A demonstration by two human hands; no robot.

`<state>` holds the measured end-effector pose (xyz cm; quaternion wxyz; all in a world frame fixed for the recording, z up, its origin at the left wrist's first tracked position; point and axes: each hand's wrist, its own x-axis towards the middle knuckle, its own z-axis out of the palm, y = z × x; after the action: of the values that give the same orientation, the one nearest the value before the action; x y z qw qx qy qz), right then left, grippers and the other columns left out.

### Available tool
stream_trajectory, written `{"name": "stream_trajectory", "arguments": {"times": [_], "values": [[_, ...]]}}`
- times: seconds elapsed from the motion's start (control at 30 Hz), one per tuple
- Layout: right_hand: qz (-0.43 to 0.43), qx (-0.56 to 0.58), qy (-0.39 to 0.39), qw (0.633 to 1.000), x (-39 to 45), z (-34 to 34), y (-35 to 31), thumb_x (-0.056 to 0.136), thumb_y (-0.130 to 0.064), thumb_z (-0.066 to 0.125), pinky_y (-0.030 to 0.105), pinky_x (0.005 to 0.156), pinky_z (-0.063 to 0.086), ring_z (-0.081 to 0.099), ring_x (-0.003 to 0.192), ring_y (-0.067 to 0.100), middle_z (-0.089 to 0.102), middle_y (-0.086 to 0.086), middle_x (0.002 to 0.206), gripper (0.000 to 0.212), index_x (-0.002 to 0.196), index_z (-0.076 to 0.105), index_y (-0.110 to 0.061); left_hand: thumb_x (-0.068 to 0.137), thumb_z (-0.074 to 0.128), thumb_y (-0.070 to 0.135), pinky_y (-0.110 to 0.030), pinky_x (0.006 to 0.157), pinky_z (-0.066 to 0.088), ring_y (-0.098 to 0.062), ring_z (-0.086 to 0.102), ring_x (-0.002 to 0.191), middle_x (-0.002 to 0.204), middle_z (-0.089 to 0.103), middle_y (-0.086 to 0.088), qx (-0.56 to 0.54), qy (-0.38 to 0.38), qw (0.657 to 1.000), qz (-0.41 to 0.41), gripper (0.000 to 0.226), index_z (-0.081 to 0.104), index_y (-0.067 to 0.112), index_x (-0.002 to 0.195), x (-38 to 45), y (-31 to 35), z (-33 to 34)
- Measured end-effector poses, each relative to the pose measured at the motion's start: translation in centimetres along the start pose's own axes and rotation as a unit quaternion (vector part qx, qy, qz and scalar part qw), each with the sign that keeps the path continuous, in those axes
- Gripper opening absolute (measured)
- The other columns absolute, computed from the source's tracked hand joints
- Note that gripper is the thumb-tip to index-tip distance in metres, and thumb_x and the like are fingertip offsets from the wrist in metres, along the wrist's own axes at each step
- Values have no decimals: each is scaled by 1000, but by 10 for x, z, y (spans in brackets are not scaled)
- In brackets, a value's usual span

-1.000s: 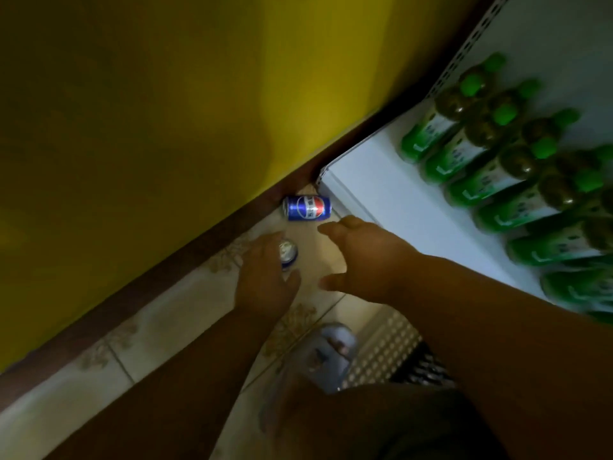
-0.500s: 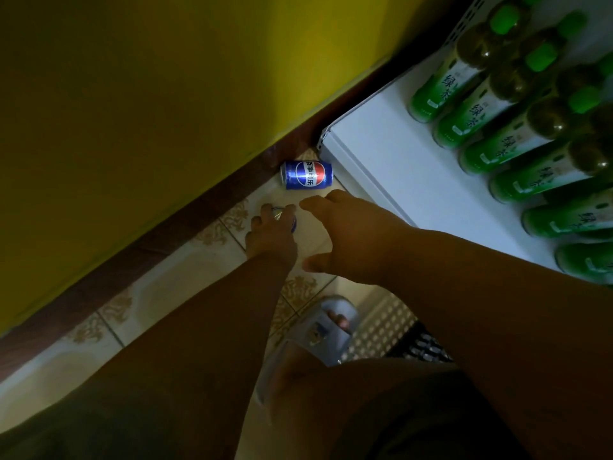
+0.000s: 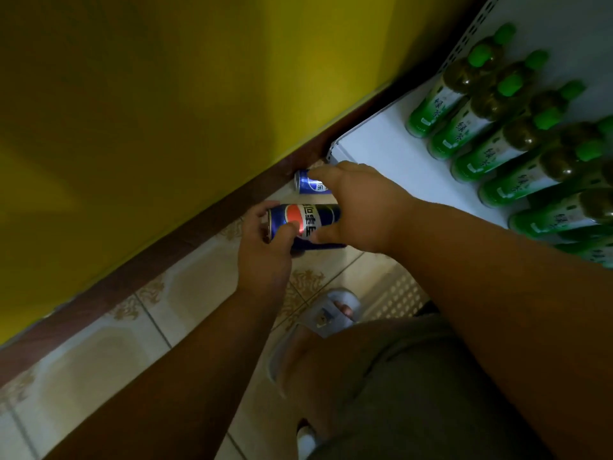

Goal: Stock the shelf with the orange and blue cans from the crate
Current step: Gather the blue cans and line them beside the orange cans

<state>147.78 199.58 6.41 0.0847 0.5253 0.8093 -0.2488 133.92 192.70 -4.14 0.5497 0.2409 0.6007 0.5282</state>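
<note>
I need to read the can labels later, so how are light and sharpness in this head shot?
Head view: dim and underexposed, with a yellowish cast off the wall; the blue can in the left hand is sharp enough to show its logo; the far can under the right hand is softer; the green bottles smear and lean near the wide-angle edge.

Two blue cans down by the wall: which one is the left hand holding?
The nearer blue can, logo facing up, gripped by the left hand. The farther blue can lies on the floor by the baseboard, under the right hand.
</note>
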Motion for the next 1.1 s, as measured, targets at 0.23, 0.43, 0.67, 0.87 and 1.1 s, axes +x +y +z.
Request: {"name": "stream_trajectory", "arguments": {"times": [0.23,0.43,0.67,0.87,1.1], "values": [[60,147,117,980,-68,-25,-36,94,-57,55,22,69,39,58,94,13,65,0,113,47,128,60,-24,66,67,34,-45,75,58,-20,75,86,96,76,4,-103,-64,993,-13,28,71,44,92,-61,75,14],[149,183,291,927,-144,-58,-47,99,-56,42,33,63,53,63,75,15,67,-3,81,44,90,67,-22,72,67,36,-39,75,58,-24,73,98,111,74,-4,-141,-123,982,-2,47,66,38,120,-122,122,49],[233,291,524,766,-252,-68,-46,98,-53,47,10,63,43,62,80,3,66,-9,90,30,94,65,-28,66,77,52,-43,88,58,-26,73,102,113,74,-13,-208,-189,954,-102,71,63,16,126,-217,155,131],[257,352,572,695,-350,-66,-29,83,-62,50,36,77,58,63,87,5,62,-8,104,35,103,52,-33,76,69,62,-39,67,60,-29,76,83,94,77,-16,-191,-287,918,-198,51,80,13,86,-305,159,194],[256,446,599,613,-472,-58,19,89,-55,54,9,47,45,67,67,-6,69,-22,81,25,100,58,-32,77,66,53,-39,59,58,-27,76,81,95,77,-12,-29,-444,889,-107,45,73,18,103,-394,145,259]]}}
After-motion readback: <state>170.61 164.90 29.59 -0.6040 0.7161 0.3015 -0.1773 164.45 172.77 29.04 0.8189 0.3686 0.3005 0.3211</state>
